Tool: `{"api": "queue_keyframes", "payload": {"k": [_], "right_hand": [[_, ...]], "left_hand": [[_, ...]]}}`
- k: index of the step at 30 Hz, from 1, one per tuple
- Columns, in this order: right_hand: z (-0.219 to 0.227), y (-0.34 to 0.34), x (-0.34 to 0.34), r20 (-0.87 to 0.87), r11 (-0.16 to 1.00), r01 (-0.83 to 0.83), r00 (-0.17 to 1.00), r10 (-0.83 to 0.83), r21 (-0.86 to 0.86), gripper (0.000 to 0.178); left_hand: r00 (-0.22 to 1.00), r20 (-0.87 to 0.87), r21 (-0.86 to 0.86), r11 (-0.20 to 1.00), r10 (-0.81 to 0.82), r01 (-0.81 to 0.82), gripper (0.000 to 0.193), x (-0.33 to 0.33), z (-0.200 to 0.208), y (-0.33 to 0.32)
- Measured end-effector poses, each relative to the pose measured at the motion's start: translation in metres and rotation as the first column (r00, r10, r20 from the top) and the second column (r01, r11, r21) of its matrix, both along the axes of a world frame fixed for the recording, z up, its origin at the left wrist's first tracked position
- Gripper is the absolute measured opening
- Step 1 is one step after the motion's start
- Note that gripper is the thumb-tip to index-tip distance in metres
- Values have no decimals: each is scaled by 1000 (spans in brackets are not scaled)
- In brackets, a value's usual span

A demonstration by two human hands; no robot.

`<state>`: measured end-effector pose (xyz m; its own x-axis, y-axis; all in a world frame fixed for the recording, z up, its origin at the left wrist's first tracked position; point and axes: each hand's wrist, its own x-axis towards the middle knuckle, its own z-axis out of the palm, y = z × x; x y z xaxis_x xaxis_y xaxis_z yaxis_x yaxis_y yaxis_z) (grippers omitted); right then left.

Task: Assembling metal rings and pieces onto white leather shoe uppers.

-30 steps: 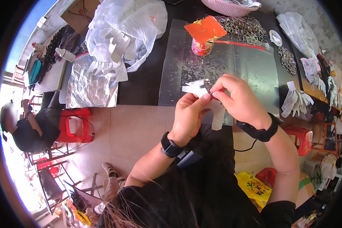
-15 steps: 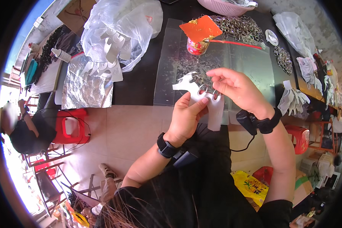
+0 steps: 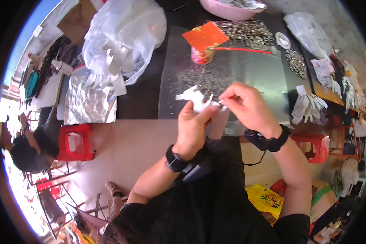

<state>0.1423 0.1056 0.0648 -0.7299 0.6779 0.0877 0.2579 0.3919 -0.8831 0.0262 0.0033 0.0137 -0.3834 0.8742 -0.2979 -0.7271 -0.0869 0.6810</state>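
A white piece with scalloped cut-outs [image 3: 193, 96] and several metal rings [image 3: 210, 97] along its edge is held over the table's front edge. My left hand [image 3: 192, 129] is closed around its middle, thumb on top. At the cut-outs, my right hand [image 3: 248, 109] pinches a small metal ring, partly hidden by the fingertips. Beyond the hands stands a red can [image 3: 202, 56] with an orange card [image 3: 206, 35] on its top.
A clear mat [image 3: 252, 77] covers part of the dark table. Piled metal rings [image 3: 250, 34] lie behind the can, near a red stick [image 3: 244, 50]. To the left are a plastic bag [image 3: 122, 30], more white pieces [image 3: 110, 83] and silver foil [image 3: 89, 103]. White gloves [image 3: 307, 107] hang at the right.
My right hand has come down and closed in a pinch at the white piece's edge. The view has shifted slightly.
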Motion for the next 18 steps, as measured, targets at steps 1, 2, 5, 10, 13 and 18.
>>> {"api": "queue_keyframes", "payload": {"k": [1,2,5,10,13,18], "right_hand": [[-3,1,1,-29,1000,-11,1000,11,-3,5],[-4,4,5,-44,994,-80,996,77,-80,7],[8,11,27,-285,808,-288,946,155,-514,20],[-24,1,67,-334,885,-159,943,4,-438,61],[-28,-12,88,-461,780,-233,884,-79,-581,78],[-35,-23,161,-439,782,-174,888,-138,-598,21]], "left_hand": [[1000,1,5,1000,-12,12,23,-1,2,-1],[999,-24,-1,999,-46,46,22,-1,7,-2],[993,-38,-12,994,-110,110,30,5,37,-11],[871,188,271,876,-454,398,37,28,53,-16],[669,322,285,742,-670,606,42,52,45,-9],[357,445,404,540,-821,738,33,98,40,1]]}}
